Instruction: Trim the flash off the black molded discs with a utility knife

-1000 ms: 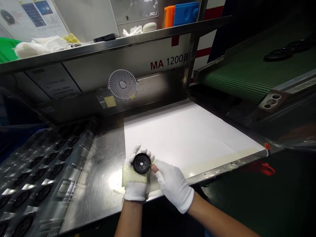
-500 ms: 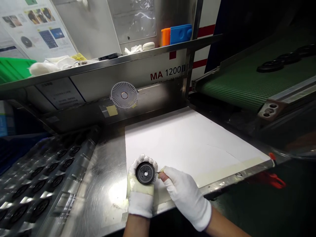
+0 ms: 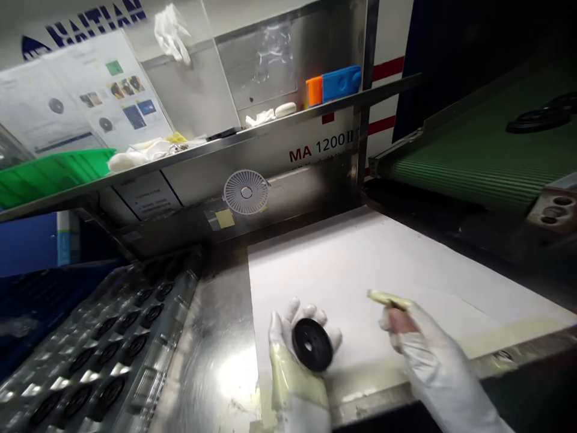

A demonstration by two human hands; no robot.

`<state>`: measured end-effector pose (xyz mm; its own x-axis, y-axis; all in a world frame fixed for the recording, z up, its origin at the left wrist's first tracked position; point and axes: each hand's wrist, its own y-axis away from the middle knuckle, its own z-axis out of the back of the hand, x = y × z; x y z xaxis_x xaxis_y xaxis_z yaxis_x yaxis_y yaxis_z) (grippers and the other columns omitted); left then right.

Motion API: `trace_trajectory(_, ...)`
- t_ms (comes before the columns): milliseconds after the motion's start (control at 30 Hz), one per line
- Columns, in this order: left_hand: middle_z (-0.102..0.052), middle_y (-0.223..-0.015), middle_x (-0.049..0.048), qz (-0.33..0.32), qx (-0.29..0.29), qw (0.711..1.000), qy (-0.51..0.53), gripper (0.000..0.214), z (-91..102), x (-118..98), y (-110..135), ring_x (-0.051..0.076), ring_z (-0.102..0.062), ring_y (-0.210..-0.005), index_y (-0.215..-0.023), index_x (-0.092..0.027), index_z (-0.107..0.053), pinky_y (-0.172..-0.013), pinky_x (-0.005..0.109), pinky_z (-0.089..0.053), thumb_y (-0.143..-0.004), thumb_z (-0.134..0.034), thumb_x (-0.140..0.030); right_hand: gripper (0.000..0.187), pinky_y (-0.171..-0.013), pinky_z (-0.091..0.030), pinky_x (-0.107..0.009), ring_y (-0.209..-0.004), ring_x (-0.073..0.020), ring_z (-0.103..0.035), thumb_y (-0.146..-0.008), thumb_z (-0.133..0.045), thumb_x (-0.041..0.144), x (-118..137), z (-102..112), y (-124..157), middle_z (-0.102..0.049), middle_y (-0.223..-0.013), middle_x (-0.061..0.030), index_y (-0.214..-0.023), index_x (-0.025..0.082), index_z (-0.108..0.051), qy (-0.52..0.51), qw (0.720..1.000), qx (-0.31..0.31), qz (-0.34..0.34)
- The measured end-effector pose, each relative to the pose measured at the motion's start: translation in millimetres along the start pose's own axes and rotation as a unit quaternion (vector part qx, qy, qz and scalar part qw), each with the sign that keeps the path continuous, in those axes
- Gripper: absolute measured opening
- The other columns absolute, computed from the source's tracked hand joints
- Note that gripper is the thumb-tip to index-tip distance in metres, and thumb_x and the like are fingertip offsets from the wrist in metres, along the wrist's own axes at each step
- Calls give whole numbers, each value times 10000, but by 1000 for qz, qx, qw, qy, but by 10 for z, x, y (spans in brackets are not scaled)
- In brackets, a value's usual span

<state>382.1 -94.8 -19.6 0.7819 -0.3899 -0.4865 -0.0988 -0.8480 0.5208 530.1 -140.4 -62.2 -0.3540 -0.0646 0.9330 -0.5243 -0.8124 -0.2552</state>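
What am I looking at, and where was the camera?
There's no robot: these are a person's two hands, wearing pale gloves. A camera on the person's head took every picture, looking forward and down. The left hand holds a round black disc. The right hand is apart from it; blur hides whether it holds anything. A white sheet lies on the metal table. Left is a tray of round black parts; right is a green conveyor belt.
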Motion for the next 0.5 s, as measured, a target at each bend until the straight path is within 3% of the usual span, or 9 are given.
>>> trace_trajectory(67,-595,-928,83,48,2,999,1,469,-81,28,78,248,-601,-809,-1108,-249,-519,-732,492,-470,-749,-489,-549,292,-697,-510,-338,-712,-225,-602,-774,-479,486,-128,124,-82,-617,-795,-67,-917,238,-537,-2,997,-77,-18)
trace_trajectory(167,-590,-1016,87,112,28,993,24,527,-113,47,156,270,-594,-870,-1181,-310,-477,-759,519,-448,-733,-484,-587,211,-736,-531,-342,-729,-232,-628,-733,-538,409,-290,259,-125,-652,-816,-74,-862,242,-549,9,994,-100,-48)
trace_trajectory(267,-592,-1088,93,167,41,984,35,542,-48,27,148,287,-571,-978,-1232,-318,-441,-802,507,-431,-746,-498,-553,237,-700,-547,-328,-700,-234,-645,-734,-553,412,-440,303,-89,-680,-781,-71,-861,219,-607,1,994,-58,-92)
trace_trajectory(367,-623,-1042,100,193,43,980,25,543,46,-3,85,273,-590,-953,-1251,-281,-433,-770,443,-449,-762,-515,-504,311,-637,-545,-306,-646,-227,-641,-737,-534,483,-503,295,-43,-678,-699,-63,-784,199,-651,15,994,-13,-109)
trace_trajectory(433,-641,-984,92,196,55,979,3,552,108,-7,44,252,-617,-855,-1261,-276,-416,-676,385,-464,-767,-510,-502,328,-617,-535,-285,-652,-223,-640,-739,-533,497,-412,280,-36,-677,-687,-55,-780,200,-666,38,993,37,-104)
trace_trajectory(500,-648,-927,83,194,73,978,-35,568,170,13,13,226,-622,-737,-1270,-279,-398,-571,326,-446,-767,-494,-525,311,-669,-523,-264,-750,-225,-643,-747,-554,468,-193,255,-45,-689,-782,-51,-874,209,-669,35,988,130,-71)
